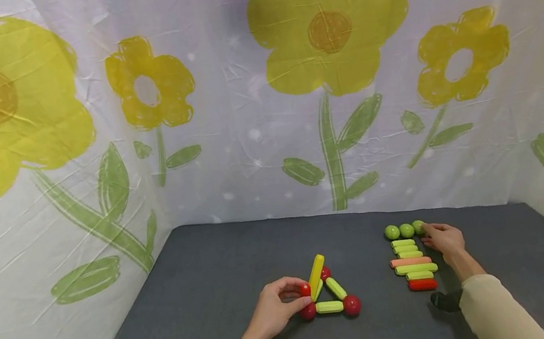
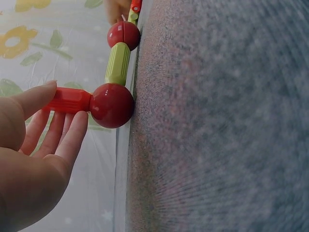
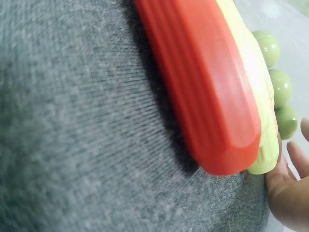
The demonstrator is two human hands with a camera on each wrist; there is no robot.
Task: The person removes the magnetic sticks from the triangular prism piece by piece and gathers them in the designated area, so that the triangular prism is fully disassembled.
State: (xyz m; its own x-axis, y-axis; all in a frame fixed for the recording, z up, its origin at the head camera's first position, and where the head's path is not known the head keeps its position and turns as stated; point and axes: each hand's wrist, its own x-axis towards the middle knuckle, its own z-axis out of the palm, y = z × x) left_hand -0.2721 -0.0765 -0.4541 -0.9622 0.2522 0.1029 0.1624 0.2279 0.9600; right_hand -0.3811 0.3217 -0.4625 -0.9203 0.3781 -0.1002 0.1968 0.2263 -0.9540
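My left hand pinches a red rod between thumb and fingers. The rod stands upright on a red ball at one corner of a flat triangle, with light-green rods joining red balls. A yellow rod rises at a tilt beside it; its lower end is partly hidden. My right hand reaches to the rightmost green ball of a row of three, fingers parted. In the right wrist view, these fingers are beside the nearest green ball, not closed round it.
Below the green balls lies a column of light-green rods, with an orange rod among them and a red rod at the near end. The dark grey table meets a flower-printed curtain behind and at the sides.
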